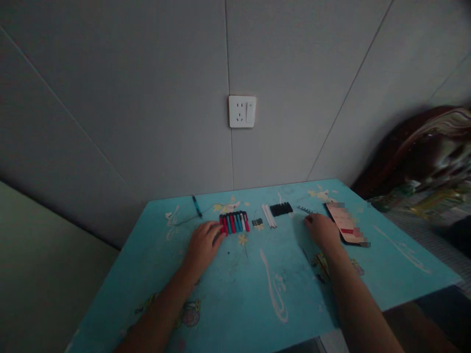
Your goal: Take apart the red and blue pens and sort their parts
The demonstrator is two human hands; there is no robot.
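Left hand point(204, 242): half-curled at the pen barrels point(233, 223), frame centre; any hold unclear.
Right hand point(322, 230): fingers bunched beside small grey parts point(305, 210), right of centre; any hold unclear.
Pen barrels: sideways nudge could roll them askew.
Small grey parts: knuckle brush might scatter them.

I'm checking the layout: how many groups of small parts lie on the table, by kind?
Coloured tubes: 1 group
Small dark pieces: 1 group
White sticks: 1 group
Black pieces: 1 group
Small grey pieces: 1 group
Total: 5 groups
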